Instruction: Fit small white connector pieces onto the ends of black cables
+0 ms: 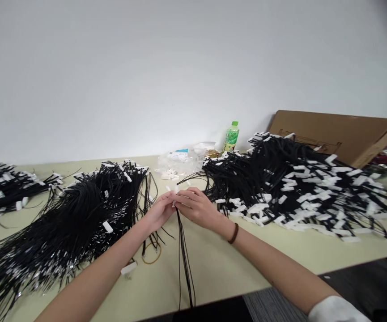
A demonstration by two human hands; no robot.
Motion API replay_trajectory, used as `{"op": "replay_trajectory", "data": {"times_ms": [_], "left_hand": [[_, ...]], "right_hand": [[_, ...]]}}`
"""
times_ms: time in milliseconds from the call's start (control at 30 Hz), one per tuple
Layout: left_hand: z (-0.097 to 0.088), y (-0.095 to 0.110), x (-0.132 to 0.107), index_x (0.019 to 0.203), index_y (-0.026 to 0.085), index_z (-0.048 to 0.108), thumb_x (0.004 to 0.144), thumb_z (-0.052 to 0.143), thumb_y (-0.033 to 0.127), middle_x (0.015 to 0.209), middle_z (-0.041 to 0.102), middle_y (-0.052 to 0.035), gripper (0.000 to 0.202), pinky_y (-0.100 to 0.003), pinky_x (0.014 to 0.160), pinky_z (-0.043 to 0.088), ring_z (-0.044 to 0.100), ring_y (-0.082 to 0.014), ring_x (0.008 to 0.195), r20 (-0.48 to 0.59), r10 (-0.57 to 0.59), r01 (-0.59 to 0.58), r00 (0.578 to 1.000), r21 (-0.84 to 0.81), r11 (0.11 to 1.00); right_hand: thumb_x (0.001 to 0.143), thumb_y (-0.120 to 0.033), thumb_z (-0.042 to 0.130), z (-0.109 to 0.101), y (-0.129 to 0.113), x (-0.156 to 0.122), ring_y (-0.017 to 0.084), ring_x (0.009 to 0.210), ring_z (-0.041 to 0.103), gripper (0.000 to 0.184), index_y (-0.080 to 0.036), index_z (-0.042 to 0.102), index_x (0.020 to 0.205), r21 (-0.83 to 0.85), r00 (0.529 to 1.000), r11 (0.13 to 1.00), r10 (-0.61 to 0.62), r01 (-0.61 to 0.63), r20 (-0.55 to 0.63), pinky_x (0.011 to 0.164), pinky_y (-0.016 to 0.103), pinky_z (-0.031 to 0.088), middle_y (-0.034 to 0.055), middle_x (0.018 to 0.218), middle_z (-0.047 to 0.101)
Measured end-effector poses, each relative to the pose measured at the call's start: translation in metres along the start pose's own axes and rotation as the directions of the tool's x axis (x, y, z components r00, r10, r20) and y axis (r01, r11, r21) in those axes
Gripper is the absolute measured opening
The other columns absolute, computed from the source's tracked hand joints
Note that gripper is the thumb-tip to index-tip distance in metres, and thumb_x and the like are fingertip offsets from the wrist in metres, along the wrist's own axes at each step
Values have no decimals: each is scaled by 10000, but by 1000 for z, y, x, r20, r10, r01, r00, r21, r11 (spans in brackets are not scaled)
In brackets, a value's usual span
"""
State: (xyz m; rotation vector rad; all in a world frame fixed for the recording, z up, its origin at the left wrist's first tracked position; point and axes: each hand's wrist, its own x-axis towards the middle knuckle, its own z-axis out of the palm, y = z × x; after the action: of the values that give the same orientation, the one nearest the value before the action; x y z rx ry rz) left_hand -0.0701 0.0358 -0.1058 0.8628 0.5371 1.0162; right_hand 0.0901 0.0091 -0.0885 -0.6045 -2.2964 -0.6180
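Note:
My left hand (159, 209) and my right hand (196, 206) meet at the middle of the pale green table (220, 264), fingers pinched together. Between them they hold the top ends of a few thin black cables (184, 255), which hang down over the table's front edge. A small white connector (176, 189) shows at the fingertips. A dark band sits on my right wrist. A big heap of black cables with bare ends (79, 219) lies just left of my hands. Another heap with white connectors (300, 183) lies to the right.
A third cable pile (2, 188) sits at the far left. Behind my hands are clear plastic bags with white parts (183, 161), a green bottle (231, 136) and a cardboard sheet (344, 134) leaning on the wall. A rubber band (152, 255) and a loose connector (128, 268) lie near the front.

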Motion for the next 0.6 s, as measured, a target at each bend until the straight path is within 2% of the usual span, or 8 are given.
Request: {"op": "replay_trajectory", "data": {"times_ms": [133,233,267,333,400,433,500,600], "left_hand": [[1,2,0,700,128,605,654,712,236,654,566,8,159,-206,607,397,492,-81,607,-8,23,-23,1000,4,1000],[2,3,0,694,125,602,645,722,263,648,568,5,189,-221,626,419,505,-87,615,-53,39,-39,998,0,999],[3,4,0,702,121,605,642,725,273,646,567,3,202,-222,625,422,506,-87,613,-68,38,-38,997,3,999],[3,4,0,718,115,609,641,726,281,634,559,4,217,-218,616,421,503,-84,606,-92,30,-29,995,12,1000],[3,4,-1,728,118,607,653,717,278,640,555,5,208,-213,608,416,504,-83,612,-114,28,-25,993,21,999],[3,4,-1,729,121,605,661,711,276,649,556,4,200,-213,607,413,507,-84,621,-125,27,-25,992,23,999],[3,3,-2,727,127,600,667,707,271,673,560,1,189,-214,603,406,516,-89,642,-144,28,-24,989,27,999],[3,2,-2,731,130,600,658,715,265,705,569,-3,192,-218,605,397,527,-98,672,-163,21,-15,986,36,999]], "right_hand": [[864,-155,453,-2,-1,2,175,1047,491,151,-202,592,900,228,988,964,150,-137,-41,854,357,432,51,1075,600],[865,-185,460,-11,-1,6,161,995,535,142,-206,588,920,534,935,803,350,-265,-62,870,348,449,51,1014,619],[870,-208,460,-16,0,8,156,959,556,133,-203,584,917,630,898,708,439,-320,-38,864,344,459,53,978,626],[874,-269,467,-28,5,12,147,874,590,118,-198,558,902,789,785,462,618,-405,42,824,337,486,47,910,629],[858,-333,489,-40,14,14,134,778,600,136,-198,508,862,906,648,214,757,-366,83,767,328,510,18,799,600],[843,-356,510,-47,20,15,122,730,590,157,-200,490,842,936,583,135,808,-325,86,731,311,517,-1,752,568],[798,-369,568,-58,33,16,91,640,541,189,-200,485,812,965,481,79,875,-249,53,621,241,500,-25,701,498],[778,-373,588,-70,48,15,64,542,436,191,-204,529,845,961,373,156,926,-229,-61,437,171,359,-27,686,444]]}}
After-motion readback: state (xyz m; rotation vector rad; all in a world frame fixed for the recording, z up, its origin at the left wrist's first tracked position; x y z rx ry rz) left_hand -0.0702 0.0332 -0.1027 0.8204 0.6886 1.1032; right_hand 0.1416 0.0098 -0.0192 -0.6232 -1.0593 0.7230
